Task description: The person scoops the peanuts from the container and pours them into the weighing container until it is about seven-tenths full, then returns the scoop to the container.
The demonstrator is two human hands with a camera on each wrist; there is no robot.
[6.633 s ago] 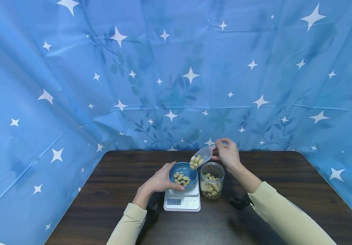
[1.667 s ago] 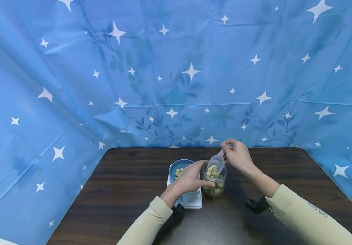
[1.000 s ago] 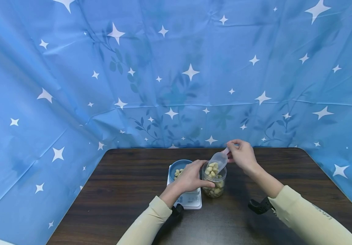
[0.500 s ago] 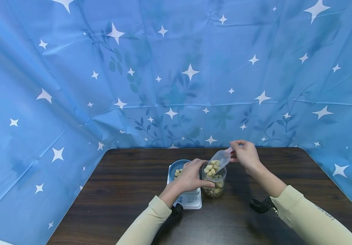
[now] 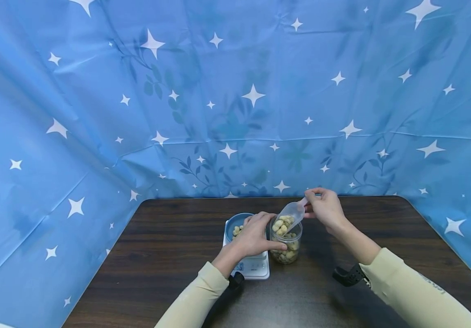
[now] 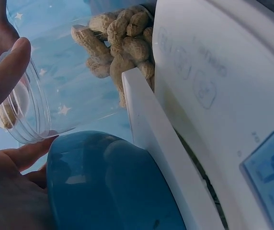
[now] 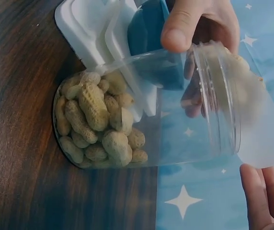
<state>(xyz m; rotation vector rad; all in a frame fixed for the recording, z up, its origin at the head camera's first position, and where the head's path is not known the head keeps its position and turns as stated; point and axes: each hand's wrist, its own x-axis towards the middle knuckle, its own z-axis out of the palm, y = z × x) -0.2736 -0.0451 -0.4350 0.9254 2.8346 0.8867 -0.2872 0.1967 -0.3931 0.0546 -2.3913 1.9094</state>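
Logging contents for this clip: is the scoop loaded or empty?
Loaded: several peanuts lie in the scoop, which the right hand holds tilted at the mouth of the jar.

Head view: high, distant, facing forward-down; wrist views: low, close, tipped sideways, sharing jar (image 7: 151, 124).

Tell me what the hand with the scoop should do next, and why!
I think the right hand should lift the scoop a little, clear of the jar. The scoop already has peanuts in it but is at the jar's mouth, and the left hand holds the jar near its rim, partly covering the blue bowl.
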